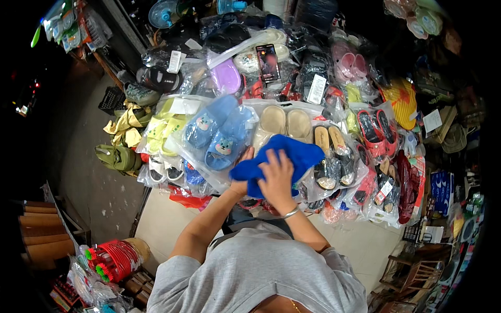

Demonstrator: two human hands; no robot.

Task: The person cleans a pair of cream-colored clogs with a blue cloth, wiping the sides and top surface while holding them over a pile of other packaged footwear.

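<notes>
A bright blue cloth lies bunched over the front of a bag of beige slippers. My right hand rests on the cloth with fingers spread; whether it grips the fabric is unclear. My left hand is partly hidden behind the cloth's left end, its fingers beside a bag of blue slippers with animal faces. Right of the cloth are black sandals with tan insoles in clear plastic. A phone with a lit screen lies farther back on the bagged footwear.
Yellow-green slippers and an olive backpack are at the left. Bagged red and black slippers lie right. A red-wrapped bundle stands lower left, a wooden chair lower right. Fans stand behind the pile.
</notes>
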